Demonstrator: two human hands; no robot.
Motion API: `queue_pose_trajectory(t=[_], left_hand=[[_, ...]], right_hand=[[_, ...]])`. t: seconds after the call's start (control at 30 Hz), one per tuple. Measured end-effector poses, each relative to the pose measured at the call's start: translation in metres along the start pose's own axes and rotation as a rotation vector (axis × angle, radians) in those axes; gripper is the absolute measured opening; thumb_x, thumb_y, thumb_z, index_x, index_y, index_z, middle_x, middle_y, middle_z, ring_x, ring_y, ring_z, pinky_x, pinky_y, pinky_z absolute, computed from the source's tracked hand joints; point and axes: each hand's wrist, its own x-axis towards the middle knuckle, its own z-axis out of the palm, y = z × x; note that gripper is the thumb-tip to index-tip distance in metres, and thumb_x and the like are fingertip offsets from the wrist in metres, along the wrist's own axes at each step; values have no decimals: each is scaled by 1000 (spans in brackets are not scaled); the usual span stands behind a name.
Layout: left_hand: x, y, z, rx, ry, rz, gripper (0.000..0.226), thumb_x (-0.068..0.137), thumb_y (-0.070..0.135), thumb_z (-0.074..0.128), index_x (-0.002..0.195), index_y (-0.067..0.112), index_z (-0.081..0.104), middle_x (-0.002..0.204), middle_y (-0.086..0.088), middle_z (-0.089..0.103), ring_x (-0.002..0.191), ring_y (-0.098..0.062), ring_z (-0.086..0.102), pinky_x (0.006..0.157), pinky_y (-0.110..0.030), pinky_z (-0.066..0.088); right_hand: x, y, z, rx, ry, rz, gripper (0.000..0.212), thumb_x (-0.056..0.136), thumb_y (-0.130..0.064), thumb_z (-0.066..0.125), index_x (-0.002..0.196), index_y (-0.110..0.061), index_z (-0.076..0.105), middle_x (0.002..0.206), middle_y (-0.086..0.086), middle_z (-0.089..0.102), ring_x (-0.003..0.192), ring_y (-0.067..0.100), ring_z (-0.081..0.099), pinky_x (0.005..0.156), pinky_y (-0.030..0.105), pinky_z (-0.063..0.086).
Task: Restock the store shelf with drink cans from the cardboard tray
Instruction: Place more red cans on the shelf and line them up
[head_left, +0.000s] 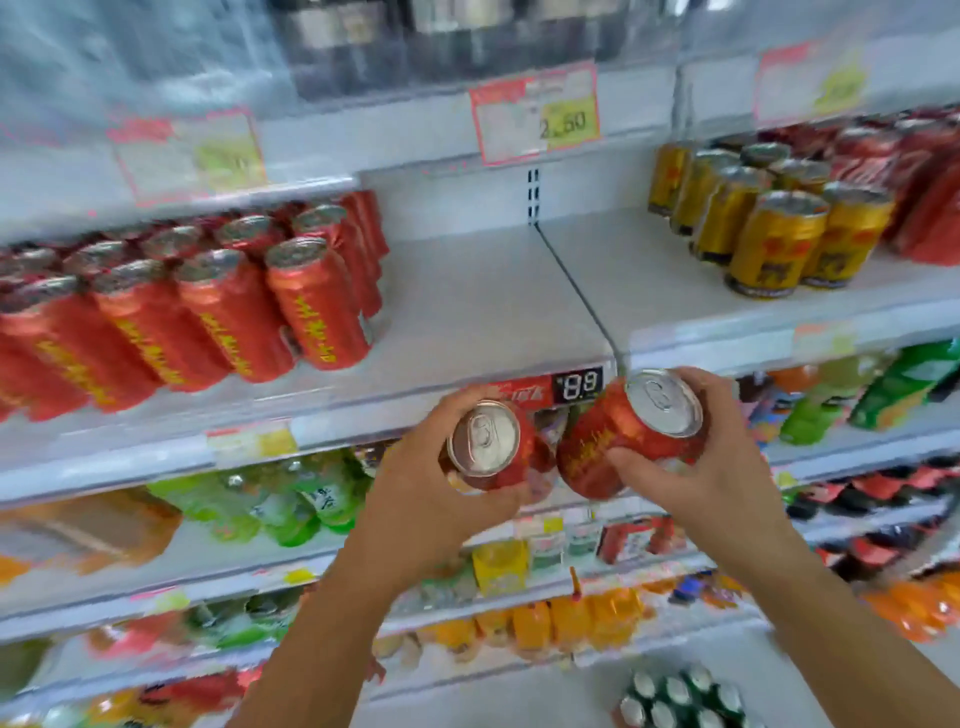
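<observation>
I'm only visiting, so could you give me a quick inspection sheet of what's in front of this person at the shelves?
Surface: shelf has a bare stretch between the stocked red cans and the gold cans.
Job's things: left can and right can, both red, are held in front of the shelf edge; the cardboard tray is not in view.
Clutter: nothing seen.
Grippers: left hand grips the left can; right hand grips the right can.
Cables: nothing seen.
Surroundings: price tag reading 8.9 on the shelf edge; green bottles on a lower shelf; green cans at the bottom.
</observation>
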Motion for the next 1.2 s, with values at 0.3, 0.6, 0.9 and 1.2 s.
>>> queue_pose_trajectory(t=[0.3, 0.6, 0.9, 1.2], left_hand=[[19, 0, -95, -140, 275, 83, 62, 59, 34, 79, 116, 30, 57, 106, 12, 69, 98, -11, 66, 84, -20, 50], [19, -14, -119, -297, 433, 54, 58, 62, 34, 75, 118, 28, 60, 104, 12, 71, 92, -7, 68, 77, -17, 52], [27, -17, -114, -282, 377, 86, 53, 73, 17, 76, 122, 24, 58, 107, 9, 70, 96, -8, 68, 77, -19, 53], [32, -30, -101, -312, 360, 53, 57, 70, 37, 71, 124, 25, 58, 109, 6, 70, 100, -10, 68, 80, -19, 52]], right_hand=[[73, -64, 81, 57, -5, -129, 52, 70, -24, 82, 105, -46, 51, 99, -21, 64, 89, -5, 62, 81, 22, 48], [135, -77, 134, 23, -143, -142, 57, 74, -14, 79, 120, -32, 51, 106, -18, 63, 94, -5, 59, 77, 6, 44], [160, -63, 146, 24, -205, -46, 73, 78, -17, 77, 139, -24, 38, 114, -12, 58, 102, 3, 57, 93, 27, 44], [172, -59, 152, -202, -206, -48, 75, 74, -34, 81, 136, -17, 42, 130, 5, 56, 114, 19, 55, 87, 27, 41]])
